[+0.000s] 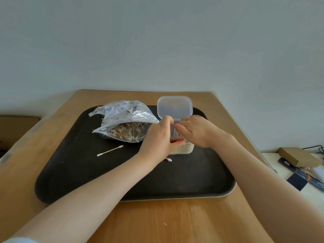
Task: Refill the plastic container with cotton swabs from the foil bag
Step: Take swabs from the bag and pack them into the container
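A wooden table (175, 221) carried a large dark tray (87, 172), and all the work sat on that tray. At its far left lay the foil bag (122, 113), on its side with its clear mouth gaping toward the middle and a thick heap of cotton swabs (126, 132) visible inside, so a good stock was left to move. Just right of the bag stood the plastic container (184, 149), its hinged lid (174, 106) thrown back and upright behind it; the box was open and being filled, though the hands hid its inside and I could not tell how full it was. The left hand (157, 137) curled round the container's near left side and held it, fingers reaching to the rim. The right hand (194, 130) lay over the opening with fingers bent down into it, seemingly pressing or settling swabs; whether it pinched any could not be made out. One stray swab (110, 151) lay loose on the tray in front of the bag, and a second swab (168, 159) peeked out beside the left wrist. By my reckoning the refill was partway: more from the bag to go in, the two strays to gather, the lid to close
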Demonstrator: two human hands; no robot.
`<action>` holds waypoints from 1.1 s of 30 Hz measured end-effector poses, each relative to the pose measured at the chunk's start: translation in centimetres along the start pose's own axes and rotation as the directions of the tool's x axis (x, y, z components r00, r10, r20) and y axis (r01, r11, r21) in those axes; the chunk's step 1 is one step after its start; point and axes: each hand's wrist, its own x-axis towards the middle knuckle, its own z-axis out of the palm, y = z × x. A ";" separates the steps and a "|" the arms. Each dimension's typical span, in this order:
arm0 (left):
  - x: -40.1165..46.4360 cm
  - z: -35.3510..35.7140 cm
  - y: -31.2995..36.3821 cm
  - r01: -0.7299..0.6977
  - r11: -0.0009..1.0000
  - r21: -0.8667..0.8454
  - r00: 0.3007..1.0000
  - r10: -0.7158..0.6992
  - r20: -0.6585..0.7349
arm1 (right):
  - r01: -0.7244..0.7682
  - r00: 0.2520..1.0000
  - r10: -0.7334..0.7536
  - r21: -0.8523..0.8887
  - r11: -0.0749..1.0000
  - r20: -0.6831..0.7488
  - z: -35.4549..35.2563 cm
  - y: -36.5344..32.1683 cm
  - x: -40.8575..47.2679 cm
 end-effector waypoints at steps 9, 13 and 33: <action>1.6 -0.1 -1.6 0.055 0.988 -0.147 0.998 -0.049 0.043 | -0.233 0.969 0.242 0.123 0.965 -0.058 1.5 -1.3 0.9; 1.1 -1.6 -2.9 0.033 0.970 -0.239 0.996 -0.012 0.088 | -0.207 0.929 0.244 0.153 0.966 -0.279 2.0 -1.6 0.3; -5.4 -7.4 -9.6 0.117 0.787 0.606 0.906 -0.335 0.259 | -0.143 0.969 0.120 0.096 0.985 0.214 3.0 -9.3 3.0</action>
